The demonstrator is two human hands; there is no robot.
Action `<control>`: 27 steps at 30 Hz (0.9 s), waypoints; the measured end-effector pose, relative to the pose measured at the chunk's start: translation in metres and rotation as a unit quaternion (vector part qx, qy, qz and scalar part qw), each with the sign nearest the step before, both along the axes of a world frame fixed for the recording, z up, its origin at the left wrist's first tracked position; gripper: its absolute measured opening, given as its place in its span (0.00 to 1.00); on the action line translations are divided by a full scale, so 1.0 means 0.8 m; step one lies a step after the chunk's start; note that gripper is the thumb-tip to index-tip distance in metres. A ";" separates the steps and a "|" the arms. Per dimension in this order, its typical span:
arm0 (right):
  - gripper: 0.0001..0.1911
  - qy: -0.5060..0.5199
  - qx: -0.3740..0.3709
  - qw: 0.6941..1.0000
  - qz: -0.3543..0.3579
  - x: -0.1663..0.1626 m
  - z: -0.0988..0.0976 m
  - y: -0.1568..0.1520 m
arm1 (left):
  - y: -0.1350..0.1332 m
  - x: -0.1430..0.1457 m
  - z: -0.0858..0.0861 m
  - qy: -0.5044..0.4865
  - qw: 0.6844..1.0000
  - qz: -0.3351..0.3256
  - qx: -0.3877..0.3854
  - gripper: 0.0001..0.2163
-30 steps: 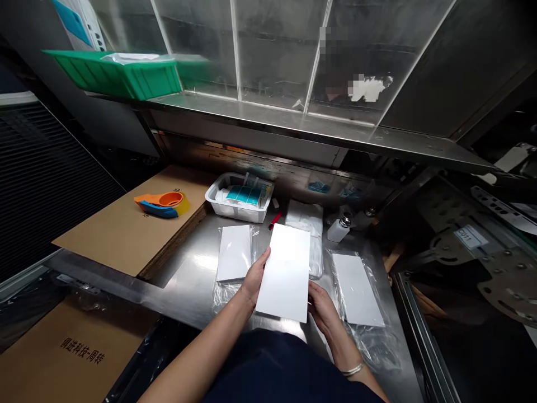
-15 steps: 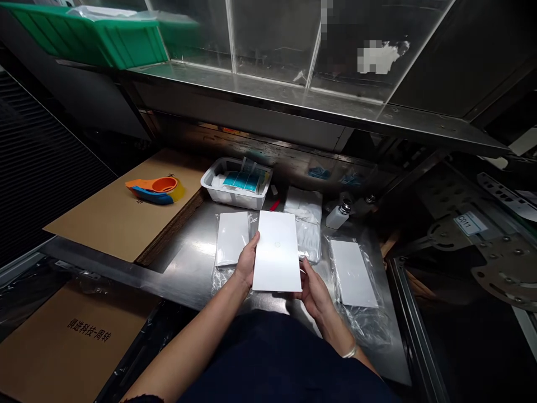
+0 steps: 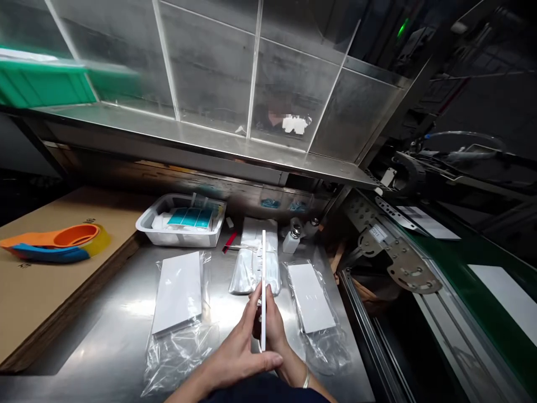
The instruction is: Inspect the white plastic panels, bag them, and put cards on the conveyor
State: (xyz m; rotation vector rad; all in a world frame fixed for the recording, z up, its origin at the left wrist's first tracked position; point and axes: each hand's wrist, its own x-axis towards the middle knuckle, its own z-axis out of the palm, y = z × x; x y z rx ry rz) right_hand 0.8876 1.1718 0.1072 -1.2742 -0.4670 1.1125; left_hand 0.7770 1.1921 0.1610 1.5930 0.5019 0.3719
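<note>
Lying far left on the cardboard sheet (image 3: 37, 291) is an orange and blue tool (image 3: 50, 243); beside the cardboard, on the steel bench (image 3: 113, 336), sits a white tray (image 3: 180, 226) of teal packets, and nearer the camera a white plate in its clear bag (image 3: 178, 291). At the centre the left hand (image 3: 239, 350) and right hand (image 3: 274, 330) pinch the white panel (image 3: 263, 280) between them, fingers closed flat against its two faces near the lower end, thumb of the left hand curled under. The panel hangs just above the bench, turned edge-on to the camera, so it reads as a thin line. Its long axis runs away from the person, the far end tipped up toward a wad of bagged cloth (image 3: 255, 263) and a small pump bottle (image 3: 291, 240). Right of it lies another bagged plate (image 3: 312, 296), then the green conveyor (image 3: 474, 302). Held only at one end, the panel could plausibly slip or tilt and strike the steel, chipping an edge; fingers on the faces may leave smudges.
</note>
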 end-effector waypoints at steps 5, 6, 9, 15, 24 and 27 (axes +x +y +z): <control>0.26 0.038 0.002 0.998 -0.044 0.008 0.006 0.000 | 0.002 0.007 -0.007 -0.075 0.979 0.156 -0.107 0.32; 0.26 0.045 0.013 0.998 -0.052 0.011 0.009 0.000 | 0.008 0.007 -0.011 -0.089 0.962 0.211 -0.147 0.29; 0.20 0.087 0.038 0.995 -0.017 0.020 0.026 -0.004 | 0.031 0.004 -0.033 -0.130 0.901 0.330 -0.248 0.26; 0.18 0.138 0.030 0.981 0.135 0.017 0.064 -0.013 | 0.045 -0.006 -0.075 -0.111 0.897 0.335 -0.266 0.25; 0.16 0.106 0.027 0.983 0.149 0.007 0.059 -0.020 | 0.052 -0.020 -0.087 -0.039 0.902 0.363 -0.232 0.29; 0.16 0.094 0.026 0.984 0.151 0.008 0.057 -0.021 | 0.052 -0.023 -0.087 -0.031 0.904 0.369 -0.213 0.27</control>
